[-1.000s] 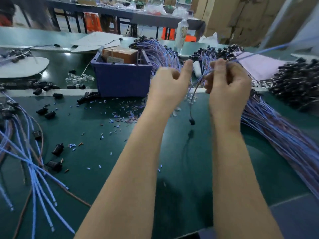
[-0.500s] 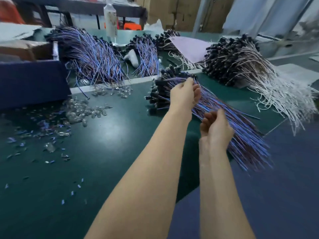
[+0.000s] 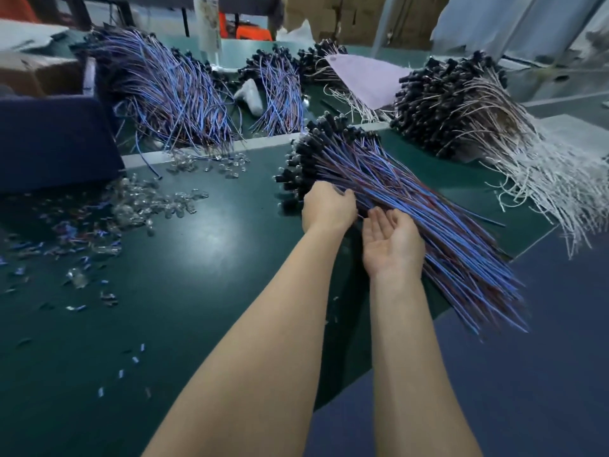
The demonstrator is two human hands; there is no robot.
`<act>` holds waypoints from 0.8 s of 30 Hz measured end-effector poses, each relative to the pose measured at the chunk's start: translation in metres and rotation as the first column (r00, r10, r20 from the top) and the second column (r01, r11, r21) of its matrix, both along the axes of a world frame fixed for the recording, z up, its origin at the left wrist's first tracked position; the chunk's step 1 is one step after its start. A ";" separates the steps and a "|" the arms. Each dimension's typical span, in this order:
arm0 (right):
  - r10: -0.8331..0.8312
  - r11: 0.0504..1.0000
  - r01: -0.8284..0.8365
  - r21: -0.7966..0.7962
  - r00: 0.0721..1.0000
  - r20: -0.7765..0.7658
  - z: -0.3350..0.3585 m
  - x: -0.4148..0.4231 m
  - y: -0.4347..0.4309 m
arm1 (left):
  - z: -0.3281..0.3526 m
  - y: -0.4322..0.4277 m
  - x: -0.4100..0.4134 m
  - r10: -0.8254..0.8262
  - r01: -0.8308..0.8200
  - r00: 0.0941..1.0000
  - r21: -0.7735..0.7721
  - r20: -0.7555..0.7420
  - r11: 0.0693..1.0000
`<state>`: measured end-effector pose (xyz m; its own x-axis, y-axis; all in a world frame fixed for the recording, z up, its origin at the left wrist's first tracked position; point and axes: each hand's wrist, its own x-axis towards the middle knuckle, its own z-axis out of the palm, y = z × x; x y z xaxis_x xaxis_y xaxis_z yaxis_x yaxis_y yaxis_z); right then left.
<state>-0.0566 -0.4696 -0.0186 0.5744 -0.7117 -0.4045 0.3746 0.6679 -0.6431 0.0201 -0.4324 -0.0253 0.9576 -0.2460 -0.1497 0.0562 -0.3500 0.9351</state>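
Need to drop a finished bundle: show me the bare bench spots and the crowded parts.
Bare: green mat between the left forearm and the scattered clear caps; blue surface below the wire bundle. Crowded: the far side, piled with wire heaps.

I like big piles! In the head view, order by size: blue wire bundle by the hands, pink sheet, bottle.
1. blue wire bundle
2. pink sheet
3. bottle, cut off
Last two sit farther back, so unsure.
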 end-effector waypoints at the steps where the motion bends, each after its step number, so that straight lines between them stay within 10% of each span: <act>1: -0.002 1.000 0.002 -0.002 1.000 -0.001 0.002 0.001 0.005 | 0.002 0.007 -0.002 0.001 -0.002 1.000 -0.055 -0.003 0.999; 10: 0.439 0.834 -0.427 -0.351 0.897 -0.049 0.016 0.043 0.133 | 0.055 0.154 -0.008 0.379 -0.270 0.921 -0.552 0.091 0.789; 18: 0.616 -0.125 -0.686 -0.717 0.512 -0.598 0.014 0.060 0.316 | 0.055 0.340 -0.022 0.831 -0.627 0.551 -0.695 -0.074 0.353; 24: 0.421 -0.559 -0.571 -0.602 0.430 -0.799 0.003 0.060 0.412 | 0.041 0.428 -0.032 0.942 -0.728 0.260 -0.684 -0.212 0.047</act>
